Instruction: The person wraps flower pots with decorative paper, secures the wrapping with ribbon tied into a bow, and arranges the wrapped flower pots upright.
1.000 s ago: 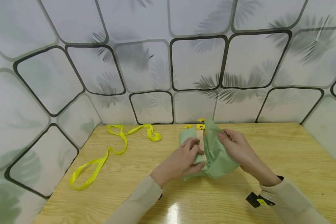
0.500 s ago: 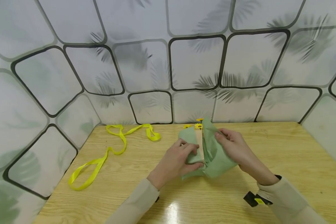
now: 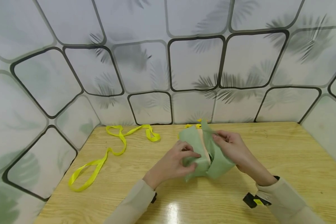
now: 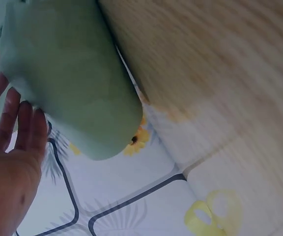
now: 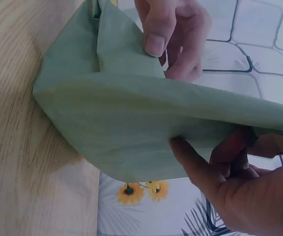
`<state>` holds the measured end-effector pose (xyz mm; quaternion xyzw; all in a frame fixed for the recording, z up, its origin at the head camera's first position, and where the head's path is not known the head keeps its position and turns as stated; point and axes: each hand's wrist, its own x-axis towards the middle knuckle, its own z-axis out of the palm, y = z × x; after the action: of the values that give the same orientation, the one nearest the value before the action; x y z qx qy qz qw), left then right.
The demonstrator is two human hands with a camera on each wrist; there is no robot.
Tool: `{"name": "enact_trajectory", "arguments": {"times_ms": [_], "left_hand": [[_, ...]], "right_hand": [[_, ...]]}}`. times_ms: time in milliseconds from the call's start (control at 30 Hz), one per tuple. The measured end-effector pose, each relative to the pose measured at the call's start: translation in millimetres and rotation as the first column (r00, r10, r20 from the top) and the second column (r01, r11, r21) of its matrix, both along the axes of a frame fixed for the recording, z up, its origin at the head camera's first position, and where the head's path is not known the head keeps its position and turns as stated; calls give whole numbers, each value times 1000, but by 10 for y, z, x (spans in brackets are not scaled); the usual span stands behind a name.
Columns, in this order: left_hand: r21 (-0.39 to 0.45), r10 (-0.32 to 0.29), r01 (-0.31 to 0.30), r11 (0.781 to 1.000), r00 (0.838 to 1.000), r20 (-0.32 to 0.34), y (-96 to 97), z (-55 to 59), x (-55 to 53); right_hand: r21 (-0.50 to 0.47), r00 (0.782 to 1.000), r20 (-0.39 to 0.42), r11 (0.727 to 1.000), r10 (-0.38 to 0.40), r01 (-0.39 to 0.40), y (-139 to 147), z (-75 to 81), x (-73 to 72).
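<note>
A bundle wrapped in pale green sheet material point(image 3: 191, 140), paper or thin cloth, lies toward the back of the table. A beige strip point(image 3: 203, 143) shows between its folded side and a raised flap point(image 3: 220, 165). Yellow flowers point(image 3: 198, 126) with dark centres show at the bundle's far end; what else is inside is hidden. My left hand point(image 3: 175, 160) rests its fingertips on the folded left side, fingers spread and slightly bent. On the right, my right hand point(image 3: 233, 147) pinches the upper edge of the green flap between thumb and fingers.
A long yellow ribbon point(image 3: 125, 141) lies in loose loops on the left of the wooden table point(image 3: 145, 161). Close behind the bundle rises a wall point(image 3: 194, 107) patterned with dark outlines and leaves. A dark strap with a yellow tag point(image 3: 253, 200) sits by the right cuff.
My left hand has drawn slightly back to the left, its index finger now at the beige strip's lower part. The right hand has shifted a little left with the flap, and the strip looks narrower.
</note>
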<state>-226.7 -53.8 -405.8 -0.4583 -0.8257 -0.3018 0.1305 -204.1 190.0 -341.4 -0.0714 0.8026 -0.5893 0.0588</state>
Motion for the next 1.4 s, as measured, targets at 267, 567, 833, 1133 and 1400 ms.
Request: {"name": "enact_trajectory", "arguments": {"times_ms": [267,567,833,1133,1400], "left_hand": [[75,-45,41,996,998,45,-11,-28,-27],[188,-37,-35,981,929,369,-22,-64,-30],[420,-241,-115,900,672,700,-56,-80,-101],[395,-212,-256,882,534,818,20,38,-239],[337,-145,-307,890,511,848,66,104,-283]], "right_hand": [[42,999,32,998,37,-38,-65,-22,-3],[-43,992,85,995,93,-89,-118,-48,29],[-15,989,117,995,95,-94,-177,-71,35],[88,981,57,978,184,-189,-220,-116,41],[89,970,27,966,240,-241,-277,-150,49]]}}
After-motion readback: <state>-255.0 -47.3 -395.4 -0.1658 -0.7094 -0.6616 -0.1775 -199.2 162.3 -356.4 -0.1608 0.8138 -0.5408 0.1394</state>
